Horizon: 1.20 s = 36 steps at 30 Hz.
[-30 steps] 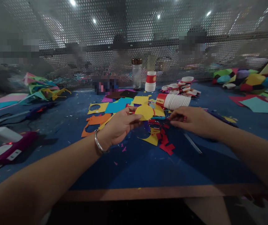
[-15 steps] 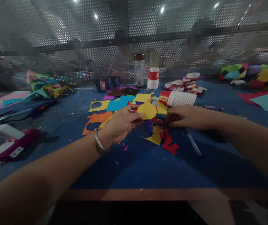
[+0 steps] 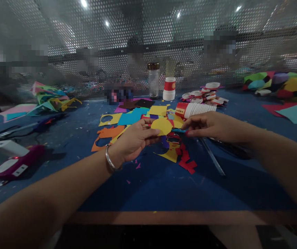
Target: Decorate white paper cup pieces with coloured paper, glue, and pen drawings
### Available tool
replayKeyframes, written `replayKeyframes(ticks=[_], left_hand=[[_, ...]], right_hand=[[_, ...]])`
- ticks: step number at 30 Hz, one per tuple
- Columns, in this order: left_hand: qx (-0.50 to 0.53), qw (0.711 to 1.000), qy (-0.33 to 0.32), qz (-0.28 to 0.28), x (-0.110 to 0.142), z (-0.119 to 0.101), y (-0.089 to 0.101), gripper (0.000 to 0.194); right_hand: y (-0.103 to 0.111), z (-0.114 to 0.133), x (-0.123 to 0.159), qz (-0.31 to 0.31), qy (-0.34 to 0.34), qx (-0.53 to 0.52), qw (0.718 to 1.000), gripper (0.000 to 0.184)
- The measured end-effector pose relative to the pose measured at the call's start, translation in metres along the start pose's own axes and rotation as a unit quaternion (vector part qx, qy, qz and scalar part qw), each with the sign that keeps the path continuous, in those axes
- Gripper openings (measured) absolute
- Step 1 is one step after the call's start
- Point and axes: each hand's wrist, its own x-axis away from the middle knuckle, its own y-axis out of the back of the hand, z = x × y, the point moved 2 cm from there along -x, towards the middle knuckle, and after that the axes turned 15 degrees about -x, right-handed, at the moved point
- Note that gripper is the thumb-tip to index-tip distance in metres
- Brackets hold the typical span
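My left hand (image 3: pixel 134 140), with a silver bangle on the wrist, pinches a yellow paper disc (image 3: pixel 161 126) just above the blue table (image 3: pixel 148 186). To the right of the disc, my right hand (image 3: pixel 210 126) is closed in a pinch on a small red scrap of paper. Under both hands lies a heap of cut paper scraps (image 3: pixel 179 155) in red, yellow and purple. A thin rod-like tool (image 3: pixel 212 157) lies on the table below my right wrist.
Coloured paper sheets (image 3: pixel 131 116) lie behind the hands. A stack of paper cups on its side (image 3: pixel 196 110), an upright cup stack (image 3: pixel 169 89) and a clear jar (image 3: pixel 153 79) stand further back. A purple glue gun (image 3: pixel 13 164) lies left. A perforated screen (image 3: pixel 148 45) closes the back.
My right hand has lifted off the scrap heap and now pinches a small red piece beside the disc. My left hand kept the yellow disc and shifted only slightly.
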Motion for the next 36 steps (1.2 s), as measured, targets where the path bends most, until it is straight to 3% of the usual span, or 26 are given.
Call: replayKeyframes(ticks=[6,11,16,28,36], left_hand=[[-0.045,0.999,-0.022,0.018,0.003,0.004,-0.003,0.034],[-0.142,0.984,-0.089,0.056,0.003,0.012,-0.003,0.038],[-0.23,0.964,-0.123,0.056,0.005,0.016,-0.005,0.038],[-0.238,0.96,-0.129,0.072,0.01,0.018,-0.011,0.034],[-0.172,0.98,-0.076,0.058,0.017,0.013,-0.019,0.037]], right_hand=[[-0.013,0.021,0.009,-0.096,0.03,-0.134,0.986,0.032],[-0.028,0.029,0.01,-0.111,0.047,-0.229,0.966,0.039],[-0.038,0.029,0.01,-0.097,0.062,-0.275,0.955,0.038],[-0.047,0.027,0.007,-0.094,0.032,-0.261,0.96,0.038],[-0.049,0.03,0.008,-0.09,0.04,-0.235,0.967,0.036]])
